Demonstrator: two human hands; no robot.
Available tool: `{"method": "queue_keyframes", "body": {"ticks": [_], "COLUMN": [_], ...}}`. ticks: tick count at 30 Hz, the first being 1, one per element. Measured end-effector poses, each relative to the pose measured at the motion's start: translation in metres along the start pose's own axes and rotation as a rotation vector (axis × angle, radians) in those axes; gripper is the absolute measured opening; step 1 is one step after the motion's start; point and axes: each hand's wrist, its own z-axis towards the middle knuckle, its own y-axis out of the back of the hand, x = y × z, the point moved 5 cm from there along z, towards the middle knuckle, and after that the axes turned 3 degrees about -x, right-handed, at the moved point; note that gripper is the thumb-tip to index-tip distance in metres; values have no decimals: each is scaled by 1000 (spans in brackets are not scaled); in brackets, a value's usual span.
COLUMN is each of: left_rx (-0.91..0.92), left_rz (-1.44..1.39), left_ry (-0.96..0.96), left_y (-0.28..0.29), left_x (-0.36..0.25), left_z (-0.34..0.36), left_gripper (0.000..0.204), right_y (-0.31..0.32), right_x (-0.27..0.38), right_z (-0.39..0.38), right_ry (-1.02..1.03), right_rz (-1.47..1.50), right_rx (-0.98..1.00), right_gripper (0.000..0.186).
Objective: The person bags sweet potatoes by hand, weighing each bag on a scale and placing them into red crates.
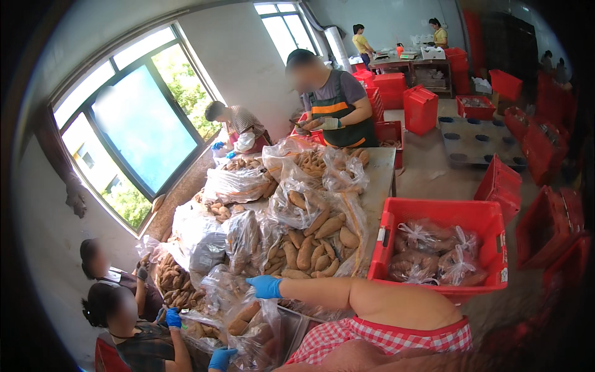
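The right hand (264,286), in a blue glove, is left of the big red crate (443,212). It touches some clear plastic, but I can't tell if it grips. The left hand (222,358) is lower and farther left of the crate, beside a clear bag of sweet potatoes (250,332); I can't tell its grip either. Tied plastic bags (460,265) sit inside the crate.

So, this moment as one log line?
Left hand: blue glove, at clear bag; right hand: blue glove, near same bag; contents: brown tubers; grip: unclear, both hands
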Motion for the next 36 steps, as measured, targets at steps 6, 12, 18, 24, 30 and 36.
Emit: {"method": "queue_keyframes", "body": {"ticks": [6, 12, 18, 24, 30, 36], "left_rx": [-271, -604, -394, -424, -640, -741], "left_rz": [-157, -462, -850, -937, -438, -95], "left_ry": [-102, -266, -131, 3, 12, 86], "left_y": [104, 179, 110, 65, 83, 74], "left_x": [22, -114, -196, -157, -170, -191], "left_z": [-15, -126, -110, -109, -150, -161], "left_gripper": [11, 18, 10, 17, 44, 55], "right_y": [1, -11, 20, -33, -16, -3], "right_x": [12, 52, 8, -20, 1, 7], "right_z": [4, 1, -8, -13, -33, -44], "right_ry": [46, 114, -89, -217, -180, -288], "right_rz": [-361, 666, 725, 824, 838, 911], "right_rx": [155, 67, 7, 86, -143, -177], "right_gripper": [22, 20, 19, 33, 53, 81]}}
